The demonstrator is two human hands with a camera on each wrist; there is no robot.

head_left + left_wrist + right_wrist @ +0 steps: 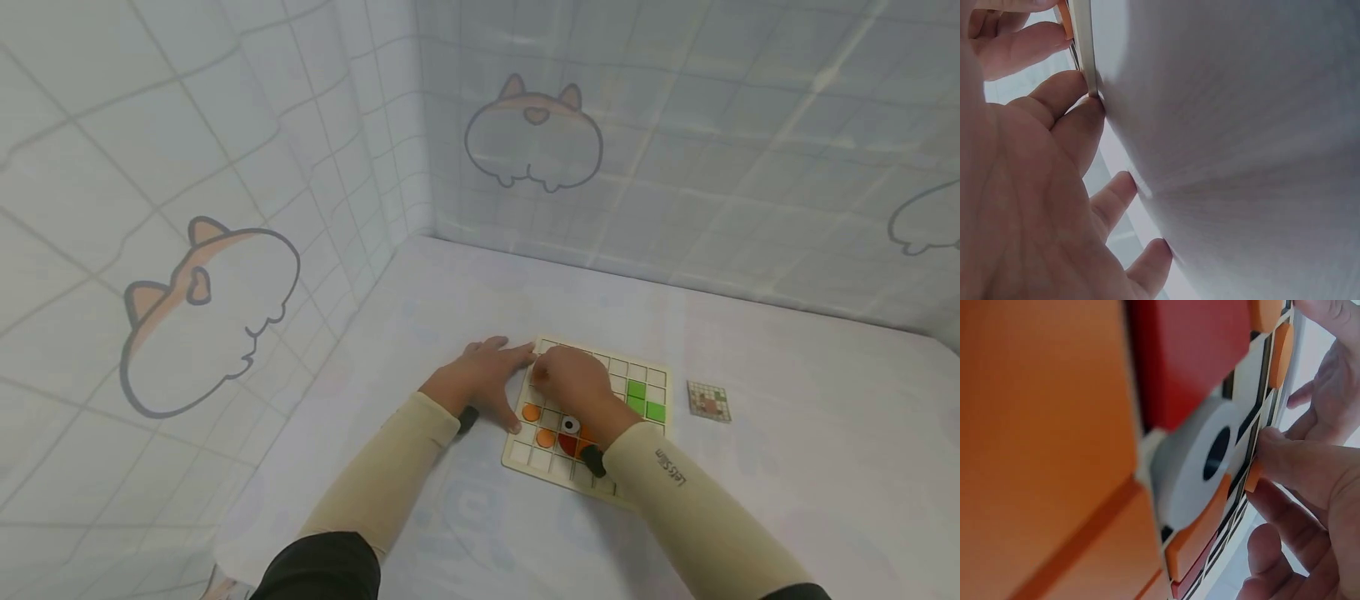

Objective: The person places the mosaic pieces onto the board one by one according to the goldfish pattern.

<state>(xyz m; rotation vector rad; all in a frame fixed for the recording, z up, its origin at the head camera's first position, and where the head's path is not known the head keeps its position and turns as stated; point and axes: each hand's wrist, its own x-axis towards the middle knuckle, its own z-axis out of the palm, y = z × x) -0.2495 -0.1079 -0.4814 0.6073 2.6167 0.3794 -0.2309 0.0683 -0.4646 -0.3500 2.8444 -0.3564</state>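
A pale grid board (540, 457) lies on the white surface. My left hand (487, 379) is spread at its left edge, with fingertips right at the rim in the left wrist view. Over the board's upper left part, my right hand (573, 379) pinches a small orange piece (1253, 475) between thumb and finger, low against the grid. Orange discs (545, 437), a white ring-like piece with a dark centre (570, 425), a red piece (567, 445) and green square tiles (656, 412) sit in the cells. My right hand and forearm hide part of the board.
A small card (708, 401) with a gridded picture lies right of the board. Pale hanging sheets with cartoon animal drawings (534, 137) stand behind and along the left of the white surface (787, 467).
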